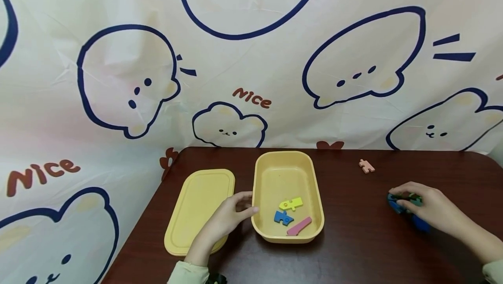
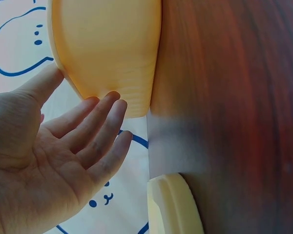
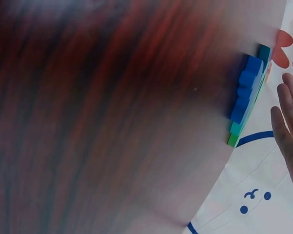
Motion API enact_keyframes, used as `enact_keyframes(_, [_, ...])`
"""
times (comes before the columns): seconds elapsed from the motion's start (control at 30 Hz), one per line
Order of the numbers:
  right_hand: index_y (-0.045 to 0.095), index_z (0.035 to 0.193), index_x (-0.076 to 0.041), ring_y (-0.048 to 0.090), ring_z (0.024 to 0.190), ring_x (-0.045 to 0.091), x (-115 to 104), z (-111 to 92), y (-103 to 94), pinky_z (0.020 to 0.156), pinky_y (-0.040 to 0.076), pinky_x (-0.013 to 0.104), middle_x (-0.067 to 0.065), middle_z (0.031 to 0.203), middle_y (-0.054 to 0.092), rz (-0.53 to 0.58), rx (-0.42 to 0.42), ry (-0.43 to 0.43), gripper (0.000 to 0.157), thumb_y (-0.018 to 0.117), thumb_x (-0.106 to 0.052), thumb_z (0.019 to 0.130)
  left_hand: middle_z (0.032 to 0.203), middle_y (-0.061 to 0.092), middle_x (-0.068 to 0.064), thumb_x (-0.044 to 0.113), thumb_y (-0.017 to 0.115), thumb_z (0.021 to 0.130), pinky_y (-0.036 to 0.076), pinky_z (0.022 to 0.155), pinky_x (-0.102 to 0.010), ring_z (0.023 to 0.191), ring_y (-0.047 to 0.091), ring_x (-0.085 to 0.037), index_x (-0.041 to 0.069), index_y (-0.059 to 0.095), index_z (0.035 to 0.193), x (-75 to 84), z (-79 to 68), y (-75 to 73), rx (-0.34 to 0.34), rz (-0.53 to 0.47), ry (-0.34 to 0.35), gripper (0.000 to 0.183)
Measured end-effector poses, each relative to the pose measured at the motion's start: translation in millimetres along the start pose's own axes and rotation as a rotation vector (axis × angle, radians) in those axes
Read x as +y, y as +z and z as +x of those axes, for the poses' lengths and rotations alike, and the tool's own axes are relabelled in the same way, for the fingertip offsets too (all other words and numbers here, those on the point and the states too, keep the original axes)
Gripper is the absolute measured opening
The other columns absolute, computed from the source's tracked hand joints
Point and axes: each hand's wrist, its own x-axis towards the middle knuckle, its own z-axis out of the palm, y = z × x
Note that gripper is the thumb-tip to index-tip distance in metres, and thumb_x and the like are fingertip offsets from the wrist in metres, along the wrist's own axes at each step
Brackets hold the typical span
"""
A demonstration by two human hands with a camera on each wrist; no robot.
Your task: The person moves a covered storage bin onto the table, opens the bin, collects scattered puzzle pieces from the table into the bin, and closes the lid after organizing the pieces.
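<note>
My left hand is at the left side of a yellow plastic box, its thumb at the rim. In the left wrist view its loosely extended fingers lie against the box's outer wall. Inside the box are a yellow puzzle piece, a blue puzzle piece and a pink piece. On the right, my right hand arches over blue and green pieces, partly hiding them. The right wrist view has the blue scalloped piece on the table, the visible fingers just above.
A yellow lid lies on the table left of the box, under the left forearm. One pale pink puzzle piece sits near the back edge of the dark wooden table. Behind hangs a white cloth with cartoon drawings.
</note>
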Motion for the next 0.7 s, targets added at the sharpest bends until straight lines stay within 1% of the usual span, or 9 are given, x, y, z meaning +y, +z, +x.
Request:
enact_keyframes(0.3, [0.073, 0.105, -0.011, 0.06, 0.083, -0.002, 4.9, -0.3, 2.3, 0.065, 0.052, 0.023, 0.0, 0.1, 0.07, 0.049, -0.048, 0.037, 0.038, 0.084, 0.004, 0.072, 0.117, 0.065, -0.013, 0.018, 0.068, 0.096, 0.052, 0.088, -0.042, 0.105, 0.064, -0.028, -0.004, 0.056, 0.133, 0.4, -0.1, -0.3, 0.0, 0.003, -0.006, 0.045])
enact_keyframes(0.53, [0.074, 0.104, -0.013, 0.06, 0.082, -0.001, 6.4, 0.0, 4.3, 0.067, 0.052, 0.023, 0.0, 0.1, 0.07, 0.041, -0.062, 0.045, 0.037, 0.085, 0.001, 0.072, 0.118, 0.065, -0.013, 0.019, 0.068, 0.096, 0.051, 0.089, -0.043, 0.106, 0.063, -0.028, -0.003, 0.057, 0.133, -0.5, 0.3, -0.3, 0.003, 0.005, 0.0, 0.045])
enact_keyframes(0.7, [0.073, 0.103, -0.014, 0.058, 0.083, -0.002, 6.9, -0.6, 5.0, 0.068, 0.052, 0.024, 0.003, 0.102, 0.069, 0.031, -0.081, 0.046, 0.036, 0.086, -0.002, 0.072, 0.118, 0.065, -0.014, 0.019, 0.068, 0.096, 0.051, 0.089, -0.043, 0.107, 0.063, -0.028, -0.004, 0.056, 0.133, -0.8, 0.5, -0.1, 0.002, 0.007, 0.0, 0.045])
